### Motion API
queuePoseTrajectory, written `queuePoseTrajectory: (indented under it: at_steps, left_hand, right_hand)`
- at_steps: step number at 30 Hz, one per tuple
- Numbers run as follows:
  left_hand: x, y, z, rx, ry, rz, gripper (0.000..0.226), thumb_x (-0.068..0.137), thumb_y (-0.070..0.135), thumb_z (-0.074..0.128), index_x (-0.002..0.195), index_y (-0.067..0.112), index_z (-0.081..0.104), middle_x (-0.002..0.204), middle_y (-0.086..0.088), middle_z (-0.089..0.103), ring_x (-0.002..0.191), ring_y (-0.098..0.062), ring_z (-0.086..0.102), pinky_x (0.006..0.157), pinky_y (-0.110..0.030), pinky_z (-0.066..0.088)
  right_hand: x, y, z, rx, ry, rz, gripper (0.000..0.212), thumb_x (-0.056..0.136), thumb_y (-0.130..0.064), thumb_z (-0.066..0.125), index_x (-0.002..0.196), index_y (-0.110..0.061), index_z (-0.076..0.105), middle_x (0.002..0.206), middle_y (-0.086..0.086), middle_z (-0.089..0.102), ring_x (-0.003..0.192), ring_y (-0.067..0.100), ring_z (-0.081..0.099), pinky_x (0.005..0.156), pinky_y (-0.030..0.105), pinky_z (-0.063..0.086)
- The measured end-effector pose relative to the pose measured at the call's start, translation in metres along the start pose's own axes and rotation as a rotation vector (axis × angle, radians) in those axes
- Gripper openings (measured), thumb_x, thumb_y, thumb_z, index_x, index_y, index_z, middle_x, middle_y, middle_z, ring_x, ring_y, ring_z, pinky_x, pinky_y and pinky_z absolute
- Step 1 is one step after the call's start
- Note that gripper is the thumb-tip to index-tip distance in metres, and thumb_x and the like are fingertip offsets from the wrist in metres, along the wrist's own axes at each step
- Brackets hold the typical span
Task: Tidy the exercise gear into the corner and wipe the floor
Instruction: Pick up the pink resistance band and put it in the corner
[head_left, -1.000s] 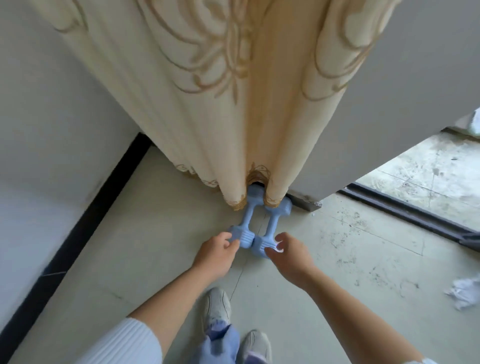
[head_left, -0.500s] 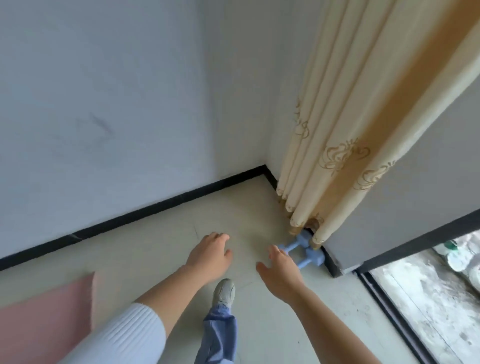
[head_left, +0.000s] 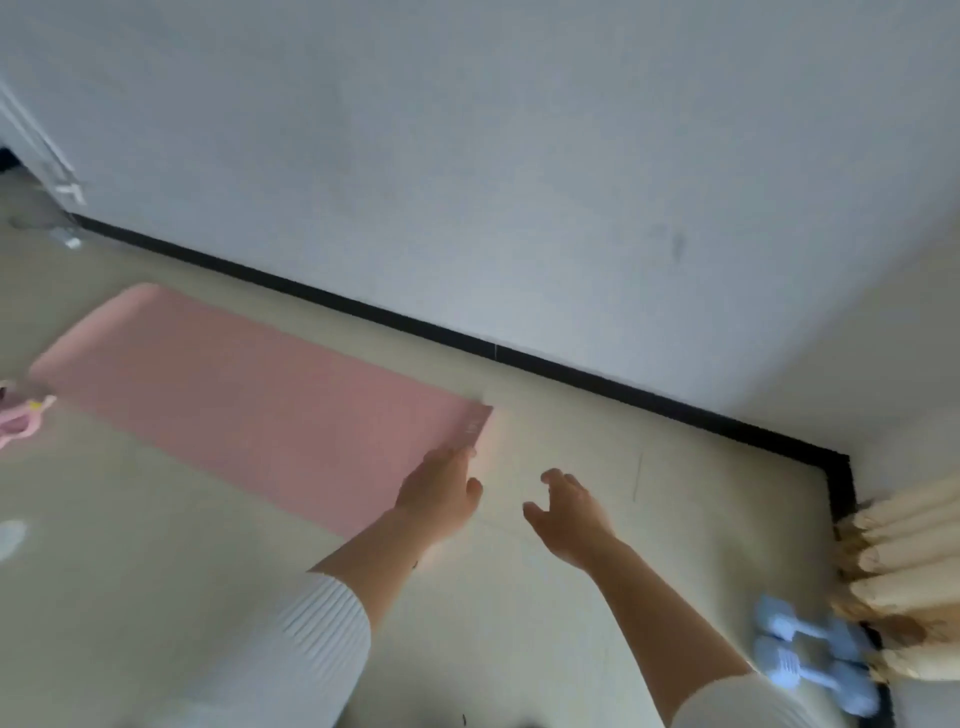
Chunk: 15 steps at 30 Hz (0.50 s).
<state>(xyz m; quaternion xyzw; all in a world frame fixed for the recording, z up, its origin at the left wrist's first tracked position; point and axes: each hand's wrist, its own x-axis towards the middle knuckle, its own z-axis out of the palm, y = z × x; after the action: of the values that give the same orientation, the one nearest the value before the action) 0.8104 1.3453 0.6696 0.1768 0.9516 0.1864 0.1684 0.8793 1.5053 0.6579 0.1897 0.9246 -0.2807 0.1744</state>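
Two empty hands at the near end of the pink mat

The left hand (head_left: 441, 491) lies open and flat over the short edge of the mat (head_left: 249, 395), though contact is unclear. The right hand (head_left: 571, 512) hovers just to its right above bare floor (head_left: 156, 571), fingers loose, grasping nothing. Both seem set to begin rolling the mat, which stretches away to the left. The blue dumbbells (head_left: 800, 657) sit well to the right of the right hand, against the curtain (head_left: 909, 561) hem, apparently already parked in the corner.

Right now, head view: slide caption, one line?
Left hand and right hand, both open, hover by the pink mat; blue dumbbells lie beside the curtain.
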Motion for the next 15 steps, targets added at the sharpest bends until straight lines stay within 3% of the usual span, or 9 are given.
queuePoseTrajectory:
  at_steps: [7, 15]
  left_hand:
    - [-0.064, -0.22, -0.102, 0.054, 0.097, -0.212, 0.047, 0.094, 0.022, 0.039, 0.14, 0.014, 0.036, 0.136, -0.006, 0.044, 0.125, -0.023, 0.041, 0.096, -0.037, 0.043]
    - [-0.142, -0.449, -0.207, -0.007, 0.185, -0.443, 0.047, 0.096, 0.024, 0.037, 0.141, 0.014, 0.033, 0.139, -0.006, 0.042, 0.127, -0.021, 0.039, 0.097, -0.035, 0.04]
  right_hand:
    - [0.012, -0.227, 0.099, -0.13, -0.119, -0.24, 0.051, 0.093, -0.032, 0.051, 0.139, -0.012, 0.038, 0.138, 0.007, 0.048, 0.12, 0.027, 0.051, 0.095, 0.037, 0.047]
    - [0.007, -0.477, 0.237, -0.196, -0.274, -0.442, 0.055, 0.093, -0.034, 0.051, 0.142, -0.012, 0.036, 0.142, 0.005, 0.044, 0.127, 0.025, 0.045, 0.101, 0.033, 0.04]
